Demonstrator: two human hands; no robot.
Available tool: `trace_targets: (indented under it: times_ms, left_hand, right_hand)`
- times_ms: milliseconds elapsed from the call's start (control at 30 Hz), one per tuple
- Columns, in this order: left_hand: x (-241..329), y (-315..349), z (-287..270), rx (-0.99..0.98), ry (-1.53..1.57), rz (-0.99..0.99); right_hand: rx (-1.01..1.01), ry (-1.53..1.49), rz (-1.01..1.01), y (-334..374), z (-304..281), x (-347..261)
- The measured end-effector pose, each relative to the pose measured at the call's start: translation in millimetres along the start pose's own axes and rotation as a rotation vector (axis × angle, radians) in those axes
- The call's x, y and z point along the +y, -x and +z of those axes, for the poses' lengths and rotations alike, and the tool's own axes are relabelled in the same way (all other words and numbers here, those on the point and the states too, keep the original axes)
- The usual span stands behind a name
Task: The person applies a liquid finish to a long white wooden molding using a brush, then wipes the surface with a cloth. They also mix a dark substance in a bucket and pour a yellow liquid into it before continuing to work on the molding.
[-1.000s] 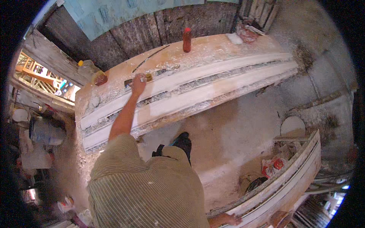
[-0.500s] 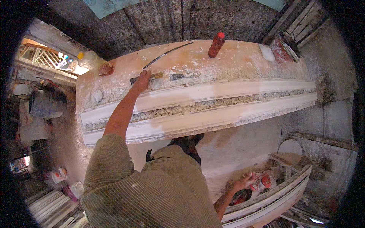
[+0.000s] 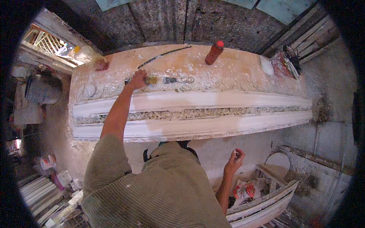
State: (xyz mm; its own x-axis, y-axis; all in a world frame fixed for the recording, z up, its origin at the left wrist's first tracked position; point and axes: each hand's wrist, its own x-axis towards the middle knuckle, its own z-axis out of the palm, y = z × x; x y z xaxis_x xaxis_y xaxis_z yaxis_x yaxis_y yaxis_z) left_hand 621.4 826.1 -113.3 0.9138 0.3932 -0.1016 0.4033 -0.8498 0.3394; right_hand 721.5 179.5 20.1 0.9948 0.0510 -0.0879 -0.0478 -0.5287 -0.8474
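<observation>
On the worktable my left hand (image 3: 139,79) is closed over the middle of a brush. The pale bristles of the brush (image 3: 152,80) point right, and a dark end shows to the left of my hand. A scraper (image 3: 178,80) with a whitened blade lies just to the right. Above my fingers rests a thin dark strip (image 3: 163,56). My right hand (image 3: 233,161) is raised in front of the table with its fingers curled toward the thumb; what they hold, if anything, is too small to make out. Two long white mouldings (image 3: 205,99) run along the table's near side.
A red-capped bottle (image 3: 214,53) stands at the back of the worktable (image 3: 235,76), and a plastic bag (image 3: 282,64) lies at its right end. Below my right hand is a wooden trough (image 3: 266,211) containing a bag with red marks (image 3: 245,190). Stacked strips (image 3: 40,195) lie lower left.
My right hand has come up from the bag in the trough toward the table. My left hand stays over the brush. The whole view has shifted slightly.
</observation>
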Motion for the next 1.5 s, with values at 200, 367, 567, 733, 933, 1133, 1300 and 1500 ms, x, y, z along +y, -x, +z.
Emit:
trace_targets:
  times_ms: [200,367,567,733,933,1133,1300,1500]
  left_hand:
    - [3,-32,4,0.209,0.080,-0.028]
    - [14,-113,26,0.470,0.127,-0.110]
    - [19,-142,31,0.304,-0.084,-0.261]
    - [-12,-128,31,0.568,0.578,-0.182]
    - [125,-101,9,0.637,1.112,-0.386]
    - [317,-37,21,0.088,1.418,-0.366]
    - [352,-24,16,0.086,1.397,-0.278]
    - [228,17,67,0.369,1.241,-0.458]
  right_hand:
    - [-0.096,0.052,0.071,-17,22,-6]
    - [-0.219,0.147,-0.149,-27,63,-33]
    - [-0.420,0.260,-0.139,-23,79,-79]
    - [-0.450,0.170,-0.195,-17,80,-71]
    - [-0.463,0.053,-0.306,-46,128,-115]
    - [-0.307,0.004,-0.500,-116,186,-173]
    - [-0.575,0.243,-0.315,-211,172,-102]
    - [-0.182,0.221,-0.648,-415,78,-77]
